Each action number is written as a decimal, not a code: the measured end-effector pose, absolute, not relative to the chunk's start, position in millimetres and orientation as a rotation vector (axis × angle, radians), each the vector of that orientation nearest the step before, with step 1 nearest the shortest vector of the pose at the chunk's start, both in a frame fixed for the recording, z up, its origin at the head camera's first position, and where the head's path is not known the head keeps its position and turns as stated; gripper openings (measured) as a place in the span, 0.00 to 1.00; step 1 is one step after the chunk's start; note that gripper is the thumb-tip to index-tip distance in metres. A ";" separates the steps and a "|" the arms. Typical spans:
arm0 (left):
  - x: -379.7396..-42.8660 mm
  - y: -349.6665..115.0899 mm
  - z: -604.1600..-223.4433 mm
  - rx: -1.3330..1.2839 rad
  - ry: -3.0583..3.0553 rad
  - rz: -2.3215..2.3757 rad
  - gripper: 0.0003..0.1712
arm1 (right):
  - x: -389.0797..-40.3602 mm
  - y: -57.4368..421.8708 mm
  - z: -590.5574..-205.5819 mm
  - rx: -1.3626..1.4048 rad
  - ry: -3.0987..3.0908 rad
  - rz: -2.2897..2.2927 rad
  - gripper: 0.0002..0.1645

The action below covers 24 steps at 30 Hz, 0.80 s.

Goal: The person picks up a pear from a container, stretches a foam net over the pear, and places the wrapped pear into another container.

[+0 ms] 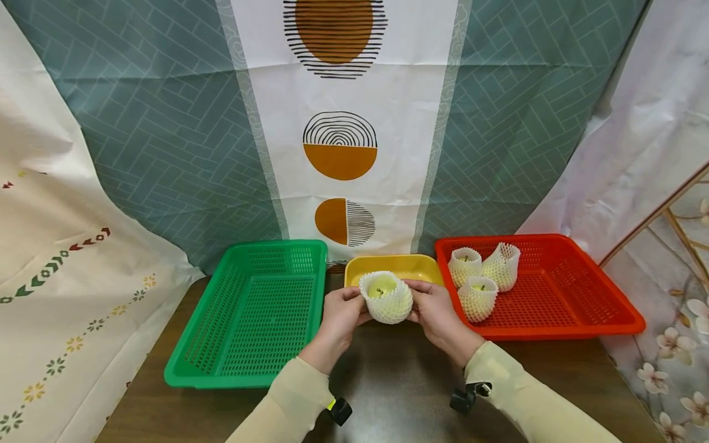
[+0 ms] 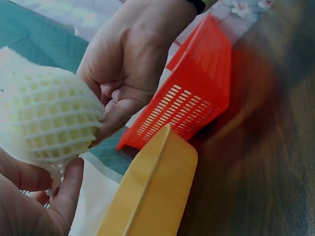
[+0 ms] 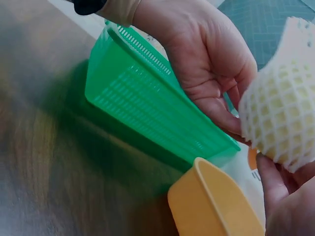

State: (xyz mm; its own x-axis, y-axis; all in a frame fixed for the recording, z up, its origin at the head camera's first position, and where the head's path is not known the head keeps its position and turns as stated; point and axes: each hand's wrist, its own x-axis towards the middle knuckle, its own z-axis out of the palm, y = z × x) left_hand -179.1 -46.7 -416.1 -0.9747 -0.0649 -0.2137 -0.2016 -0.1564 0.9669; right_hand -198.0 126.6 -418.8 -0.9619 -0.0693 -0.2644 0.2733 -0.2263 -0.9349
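Observation:
A pale yellow-green fruit [image 1: 383, 289] with a short stem sits in a white foam net sleeve [image 1: 391, 308], held up above the table between both hands. My left hand [image 1: 339, 314] grips its left side; in the left wrist view, the thumb and a finger of that left hand [image 2: 37, 199] pinch a gathered bit of the net. On the opposite side, my right hand [image 1: 437, 314] holds the sleeve with its fingertips. The fruit's far side is hidden. Just behind the hands lies a yellow tray [image 1: 394, 264], partly covered by the fruit and fingers.
To the left stands a green slotted basket [image 1: 271, 320]. A red basket [image 1: 576, 289] at the right holds three fruits in foam nets, including a netted fruit [image 1: 478, 300] at its front left. Patterned cloth [image 1: 166, 123] hangs behind the brown table [image 1: 404, 381].

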 end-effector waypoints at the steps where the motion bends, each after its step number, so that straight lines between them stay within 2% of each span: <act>1: -179.0 -46.4 -415.4 -0.318 1.982 2.299 0.13 | -198.2 125.1 -418.6 0.261 1.805 -2.293 0.20; 9: -178.5 -44.9 -411.4 -0.295 2.045 2.274 0.14 | -203.6 116.6 -419.6 0.347 1.802 -2.360 0.15; 15: -176.4 -45.9 -405.6 -0.247 2.115 2.267 0.14 | -204.8 115.6 -415.5 0.366 1.782 -2.365 0.15; 17: -174.9 -46.5 -402.9 -0.168 2.168 2.266 0.17 | -205.0 116.1 -412.7 0.357 1.784 -2.359 0.16; 22: -171.4 -49.4 -395.6 0.210 2.255 2.224 0.34 | -205.2 118.4 -407.2 0.372 1.781 -2.350 0.14; 24: -170.1 -50.6 -391.1 0.343 2.243 2.191 0.37 | -204.7 119.7 -405.9 0.379 1.788 -2.336 0.13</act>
